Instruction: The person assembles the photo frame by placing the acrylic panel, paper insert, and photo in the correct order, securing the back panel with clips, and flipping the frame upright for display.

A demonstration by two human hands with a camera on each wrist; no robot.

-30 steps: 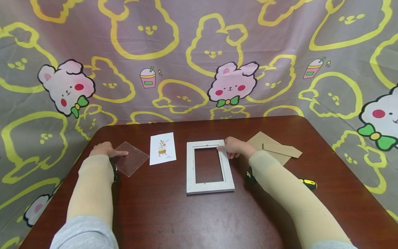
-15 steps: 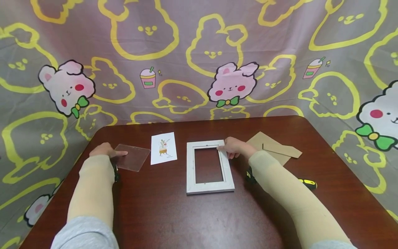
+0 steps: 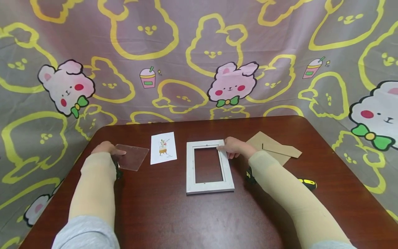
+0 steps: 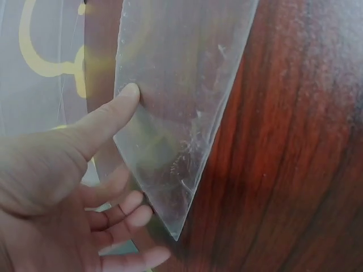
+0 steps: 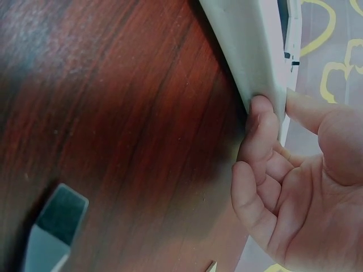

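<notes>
At the left of the table my left hand (image 3: pixel 105 148) pinches a clear plastic sheet (image 3: pixel 133 159). In the left wrist view the thumb lies on top of the clear sheet (image 4: pixel 170 130), with fingers under its edge. My right hand (image 3: pixel 234 147) grips the far right corner of a white picture frame (image 3: pixel 209 188). The right wrist view shows thumb and index finger around the frame's side (image 5: pixel 249 51), the other fingers curled. The frame lies flat, its middle see-through to the table. Between sheet and frame is a white card (image 3: pixel 163 148) printed with a potted plant.
Right of the frame lies a brown backing board (image 3: pixel 264 140) with a stand leg (image 3: pixel 284 149). A yellow and black handle (image 3: pixel 308 183) is partly hidden by the right arm. A patterned curtain (image 3: pixel 183 69) borders the dark red table (image 3: pixel 174 221).
The clear sheet has turned in my left hand, its edges now closer to square with the table. The card has shifted very slightly right. My right hand and the frame stay put.
</notes>
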